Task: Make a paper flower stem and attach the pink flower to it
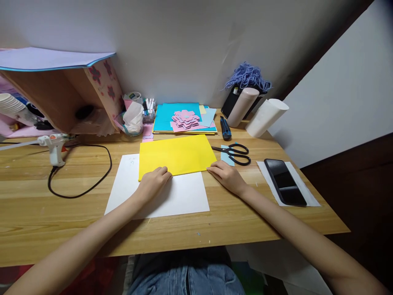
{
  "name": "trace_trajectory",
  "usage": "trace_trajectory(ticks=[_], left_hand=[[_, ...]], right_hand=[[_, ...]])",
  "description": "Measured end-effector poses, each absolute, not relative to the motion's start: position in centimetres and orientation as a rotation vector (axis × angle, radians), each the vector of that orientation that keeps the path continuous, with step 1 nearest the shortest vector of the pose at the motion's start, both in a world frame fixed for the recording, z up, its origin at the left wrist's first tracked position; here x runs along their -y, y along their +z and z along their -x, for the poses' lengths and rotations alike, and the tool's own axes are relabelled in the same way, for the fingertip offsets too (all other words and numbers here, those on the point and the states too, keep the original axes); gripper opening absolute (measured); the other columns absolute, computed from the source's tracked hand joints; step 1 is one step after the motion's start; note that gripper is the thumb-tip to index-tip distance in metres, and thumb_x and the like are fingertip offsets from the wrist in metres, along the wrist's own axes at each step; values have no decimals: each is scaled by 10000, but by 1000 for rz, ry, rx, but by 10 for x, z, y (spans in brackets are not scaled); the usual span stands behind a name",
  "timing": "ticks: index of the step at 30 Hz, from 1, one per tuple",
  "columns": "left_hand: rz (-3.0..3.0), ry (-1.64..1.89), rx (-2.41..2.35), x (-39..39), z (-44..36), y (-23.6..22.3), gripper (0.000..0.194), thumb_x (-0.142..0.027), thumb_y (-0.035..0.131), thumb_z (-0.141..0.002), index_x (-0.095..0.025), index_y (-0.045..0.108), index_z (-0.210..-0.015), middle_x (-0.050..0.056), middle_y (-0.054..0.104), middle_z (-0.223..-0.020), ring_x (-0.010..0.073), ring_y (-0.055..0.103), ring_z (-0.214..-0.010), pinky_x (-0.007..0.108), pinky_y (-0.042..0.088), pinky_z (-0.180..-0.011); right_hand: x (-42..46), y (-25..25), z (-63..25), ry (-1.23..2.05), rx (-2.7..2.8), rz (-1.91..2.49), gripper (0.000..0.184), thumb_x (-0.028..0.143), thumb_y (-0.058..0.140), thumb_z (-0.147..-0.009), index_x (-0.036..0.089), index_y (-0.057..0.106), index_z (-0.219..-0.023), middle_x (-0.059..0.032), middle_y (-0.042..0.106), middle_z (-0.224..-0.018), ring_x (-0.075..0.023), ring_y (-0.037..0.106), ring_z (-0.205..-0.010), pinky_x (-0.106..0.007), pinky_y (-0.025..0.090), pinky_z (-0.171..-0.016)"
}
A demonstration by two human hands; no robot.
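Observation:
A folded yellow sheet (176,155) lies on a white sheet (181,194) in the middle of the wooden desk (46,213). My left hand (153,181) rests on the yellow sheet's near edge, fingers curled and pressed down on the fold. At the sheet's near right corner, my right hand (225,174) presses down with its fingers together. Neither hand lifts the paper.
Black scissors (235,153) lie just right of the yellow sheet. A phone (284,181) rests on white paper at the right. Behind are a blue paper stack with pink cutouts (186,120), a utility knife (225,129), a glue gun (55,145) with its cord, and two cylinders (265,117).

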State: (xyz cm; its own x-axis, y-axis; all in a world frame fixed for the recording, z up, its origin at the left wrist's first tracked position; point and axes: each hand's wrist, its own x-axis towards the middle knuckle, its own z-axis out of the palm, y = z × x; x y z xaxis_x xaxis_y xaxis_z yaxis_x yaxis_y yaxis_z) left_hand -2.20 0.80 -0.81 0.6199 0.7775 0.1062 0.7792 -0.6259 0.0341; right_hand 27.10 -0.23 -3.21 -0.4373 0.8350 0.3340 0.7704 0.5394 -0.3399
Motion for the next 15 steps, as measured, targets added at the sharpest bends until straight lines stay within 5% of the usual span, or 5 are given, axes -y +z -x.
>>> trace_trajectory(ticks=[5,15], left_hand=[[2821,-134,1320,-7,18,-8,268,-70,333,-839,-151,551,-705,79,521,-703,161,454,-608,267,326,-464],[2760,-224,1392,0,27,-13,237,-73,319,-851,-139,543,-895,123,560,-871,219,493,-761,348,416,-640]], right_hand=[[-8,-27,-271,209,2415,1242,273,259,365,-915,205,631,-887,-108,630,-872,-222,563,-833,-362,458,-728],[-17,-28,-272,409,2282,1269,150,237,415,-901,202,553,-856,-75,599,-853,-216,521,-820,-362,415,-741]])
